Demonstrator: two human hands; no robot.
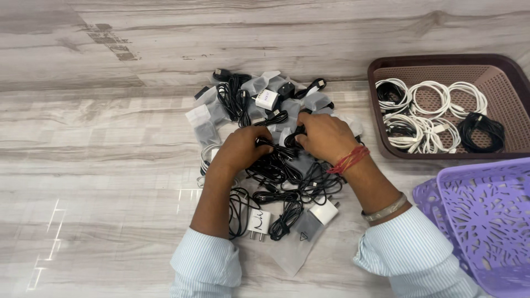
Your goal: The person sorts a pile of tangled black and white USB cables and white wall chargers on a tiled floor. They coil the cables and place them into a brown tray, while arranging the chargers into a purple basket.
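Striped sleeves (205, 265) at bottom centre, purple basket (486, 215) at lower right; both hands sit mid-frame on the black cable tangle (279, 171), left hand (240, 148) and right hand (326, 135) close together, fingers pinched on one black cable (279, 144) between them. That cable runs roughly left-right between the fingertips, equally near both hands, with the pile spreading toward the upper and lower frame, white chargers (259, 222) and clear bags mixed in. Surface is grey wood-look floor (99, 182); brown tray (441, 69) of coiled cables sits upper right, well apart.

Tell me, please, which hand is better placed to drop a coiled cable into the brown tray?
Probably the right hand: it works the black cable pile on the side nearer the brown tray.
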